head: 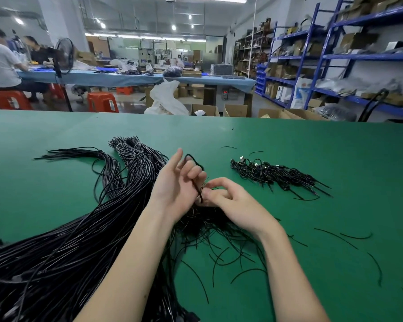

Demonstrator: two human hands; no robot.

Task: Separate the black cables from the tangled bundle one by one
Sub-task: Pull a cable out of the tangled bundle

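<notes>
Left hand [175, 182] held one black cable [195, 180], looped over its curled fingers. Right hand [228, 201] pinched the cable's lower end, just above the tangled bundle [79, 240] on the green table [289, 140]. Coiled cable pile [277, 174] lay well apart, right.

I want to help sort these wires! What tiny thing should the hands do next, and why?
Probably lift the looped black cable up and away toward the pile of coiled cables. The left hand already holds it, the right hand pinches at its lower end, and the tangled bundle lies right beneath, so it looks nearly free.
</notes>
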